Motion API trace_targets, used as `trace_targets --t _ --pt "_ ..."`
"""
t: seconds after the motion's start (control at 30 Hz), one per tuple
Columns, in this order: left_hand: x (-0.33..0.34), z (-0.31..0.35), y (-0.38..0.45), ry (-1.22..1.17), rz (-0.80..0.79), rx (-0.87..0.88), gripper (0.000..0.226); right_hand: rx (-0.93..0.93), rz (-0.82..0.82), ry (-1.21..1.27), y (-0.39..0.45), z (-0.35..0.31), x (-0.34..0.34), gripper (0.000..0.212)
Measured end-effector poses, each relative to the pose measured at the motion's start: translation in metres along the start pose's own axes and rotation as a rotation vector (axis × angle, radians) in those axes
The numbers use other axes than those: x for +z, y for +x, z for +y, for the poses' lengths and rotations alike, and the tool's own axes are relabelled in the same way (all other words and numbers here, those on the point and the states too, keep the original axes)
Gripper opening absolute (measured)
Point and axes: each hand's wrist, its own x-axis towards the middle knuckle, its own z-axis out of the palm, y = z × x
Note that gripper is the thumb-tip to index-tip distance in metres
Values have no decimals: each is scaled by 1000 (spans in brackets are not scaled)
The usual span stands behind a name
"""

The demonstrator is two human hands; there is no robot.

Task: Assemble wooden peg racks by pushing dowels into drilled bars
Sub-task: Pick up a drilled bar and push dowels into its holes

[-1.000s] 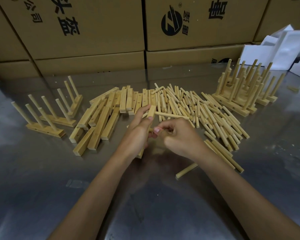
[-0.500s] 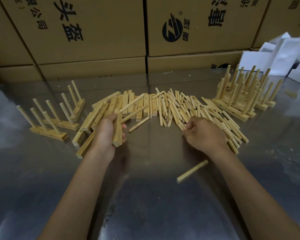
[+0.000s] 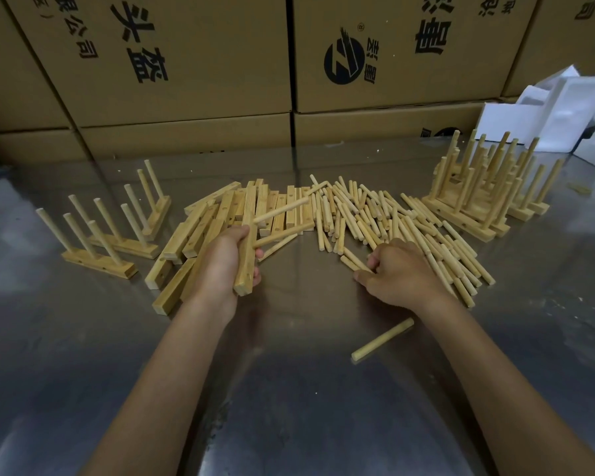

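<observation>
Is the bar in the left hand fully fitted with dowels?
No. The bar in the left hand carries two dowels.

1. Bare worktop (image 3: 289, 407) spreads wide in front, broken only by one stray dowel (image 3: 382, 339).
2. Loose bars (image 3: 200, 231) and the dowel heap (image 3: 392, 221) block the middle from side to side.
3. Upright pegs of finished racks (image 3: 478, 197) crowd the right; three racks (image 3: 110, 231) stand left.
4. Cardboard boxes (image 3: 186, 63) wall off the back.
</observation>
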Motion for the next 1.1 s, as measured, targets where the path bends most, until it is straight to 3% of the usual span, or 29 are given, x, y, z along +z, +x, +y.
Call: trace_targets --t 0.07,0.2,0.23,0.4,0.5,0.6,0.8,1.1 --pt "1 0 -1 1 -3 5 19 2 31 30 0 0 1 20" --pt "1 2 -2 -14 -9 -13 22 -63 405 106 -3 -3 -4 20" --pt "1 2 -3 -28 -8 -12 23 -88 430 134 -5 -5 -7 17" --pt "-2 0 -5 -157 -15 -43 26 -446 -30 402 -27 -31 -4 9" --pt "-1 0 -6 -146 -10 -34 23 -646 56 430 -40 -54 12 13" --pt "2 1 -7 -153 19 -30 20 -692 183 455 -43 -61 14 16" --pt "5 -2 -9 -158 30 21 19 -770 286 335 -48 -64 13 16" --pt "11 -4 -9 -101 56 102 17 -789 264 339 -50 -64 7 16"
